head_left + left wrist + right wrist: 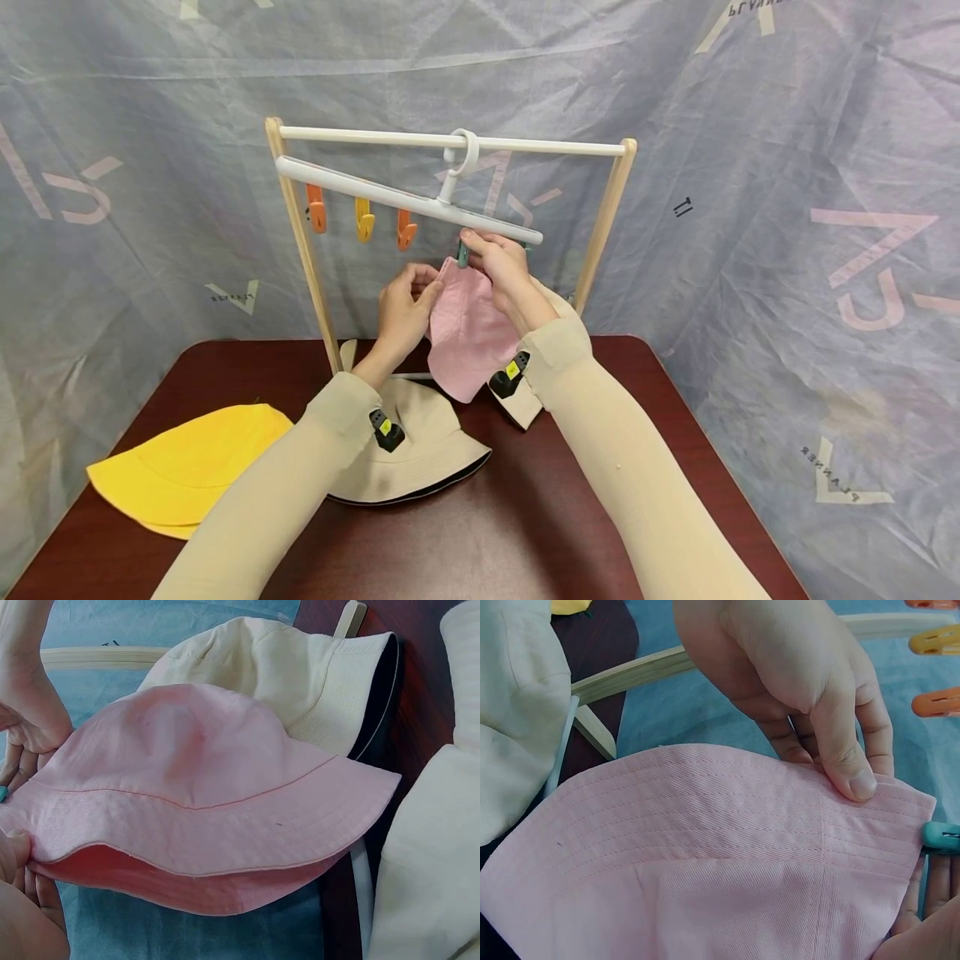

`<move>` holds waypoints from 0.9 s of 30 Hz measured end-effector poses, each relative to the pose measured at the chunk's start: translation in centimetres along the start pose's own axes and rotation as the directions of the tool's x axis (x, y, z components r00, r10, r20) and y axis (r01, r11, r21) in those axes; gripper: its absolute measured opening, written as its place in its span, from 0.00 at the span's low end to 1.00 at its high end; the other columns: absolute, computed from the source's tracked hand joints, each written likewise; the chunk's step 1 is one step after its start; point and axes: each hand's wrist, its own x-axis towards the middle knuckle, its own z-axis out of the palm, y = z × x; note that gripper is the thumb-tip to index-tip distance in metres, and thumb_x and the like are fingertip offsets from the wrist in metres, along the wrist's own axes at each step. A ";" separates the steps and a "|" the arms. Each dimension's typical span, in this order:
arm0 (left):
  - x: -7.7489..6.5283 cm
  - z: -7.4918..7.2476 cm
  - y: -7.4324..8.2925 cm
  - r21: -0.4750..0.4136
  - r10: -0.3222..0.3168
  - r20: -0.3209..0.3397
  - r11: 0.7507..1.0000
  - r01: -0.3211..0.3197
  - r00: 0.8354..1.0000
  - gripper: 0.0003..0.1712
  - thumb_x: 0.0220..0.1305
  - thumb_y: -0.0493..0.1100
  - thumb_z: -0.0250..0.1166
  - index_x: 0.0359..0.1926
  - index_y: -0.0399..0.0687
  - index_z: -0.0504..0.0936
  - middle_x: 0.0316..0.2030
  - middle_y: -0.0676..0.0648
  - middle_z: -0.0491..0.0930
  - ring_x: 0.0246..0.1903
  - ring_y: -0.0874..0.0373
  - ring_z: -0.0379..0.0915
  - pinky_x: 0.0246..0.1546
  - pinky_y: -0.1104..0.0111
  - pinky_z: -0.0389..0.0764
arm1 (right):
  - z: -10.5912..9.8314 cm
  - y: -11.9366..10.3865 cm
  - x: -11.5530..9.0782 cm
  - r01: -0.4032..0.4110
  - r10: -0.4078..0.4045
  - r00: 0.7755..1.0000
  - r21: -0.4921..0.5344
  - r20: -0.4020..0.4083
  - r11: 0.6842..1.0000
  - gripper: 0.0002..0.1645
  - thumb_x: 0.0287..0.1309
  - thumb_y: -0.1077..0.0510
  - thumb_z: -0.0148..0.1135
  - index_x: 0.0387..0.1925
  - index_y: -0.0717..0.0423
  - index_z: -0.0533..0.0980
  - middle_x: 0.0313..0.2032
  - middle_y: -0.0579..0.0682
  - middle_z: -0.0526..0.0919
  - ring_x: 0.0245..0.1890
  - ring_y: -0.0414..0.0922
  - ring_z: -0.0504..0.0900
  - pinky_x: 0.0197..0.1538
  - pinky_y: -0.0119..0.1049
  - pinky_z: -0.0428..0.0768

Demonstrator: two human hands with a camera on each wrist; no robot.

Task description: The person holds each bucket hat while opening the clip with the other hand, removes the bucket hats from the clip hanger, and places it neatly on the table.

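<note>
A pink bucket hat (468, 333) hangs sideways below the white hanger (360, 192). My left hand (405, 308) pinches its brim edge between thumb and fingers, seen closely in the right wrist view. My right hand (498, 262) grips a green clothespin (462, 253) under the hanger bar, thumb on its upper end. In the right wrist view the clothespin's tip (939, 835) meets the corner of the pink brim. Behind the right wrist hangs a cream bucket hat (232, 664), partly hidden by the pink one.
The hanger hooks on a wooden-legged rack (375, 136) and tilts down to the right. Two orange clothespins and a yellow clothespin (364, 221) hang on its left side. A yellow hat (195, 458) and a beige bucket hat (420, 442) lie on the dark red table (480, 550).
</note>
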 end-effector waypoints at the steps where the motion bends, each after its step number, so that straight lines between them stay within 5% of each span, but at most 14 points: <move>1: 0.0 0.0 0.0 -0.002 0.000 -0.001 1.000 0.000 1.000 0.08 0.65 0.47 0.66 0.42 0.52 0.81 0.36 0.52 0.81 0.36 0.62 0.76 0.38 0.68 0.77 | 0.0 0.0 0.0 -0.002 0.002 1.000 0.003 -0.003 1.000 0.16 0.60 0.56 0.68 0.47 0.60 0.82 0.51 0.59 0.83 0.35 0.40 0.85 0.42 0.31 0.82; 20: -0.6 -0.1 -0.4 -0.012 -0.003 -0.010 1.000 0.003 1.000 0.06 0.65 0.48 0.66 0.41 0.55 0.81 0.36 0.55 0.81 0.37 0.62 0.76 0.39 0.68 0.78 | 0.1 -0.1 -0.2 -0.028 0.028 1.000 -0.010 -0.005 1.000 0.15 0.59 0.54 0.69 0.46 0.57 0.83 0.50 0.56 0.84 0.37 0.41 0.85 0.50 0.37 0.79; 27: -0.9 -0.1 -0.2 -0.030 -0.017 -0.011 0.999 0.017 1.000 0.06 0.65 0.47 0.66 0.41 0.55 0.81 0.36 0.55 0.81 0.36 0.63 0.77 0.37 0.69 0.78 | 0.0 -0.2 -0.3 -0.028 0.027 1.000 -0.021 -0.011 0.999 0.16 0.59 0.54 0.69 0.47 0.57 0.82 0.40 0.48 0.86 0.39 0.41 0.85 0.52 0.38 0.78</move>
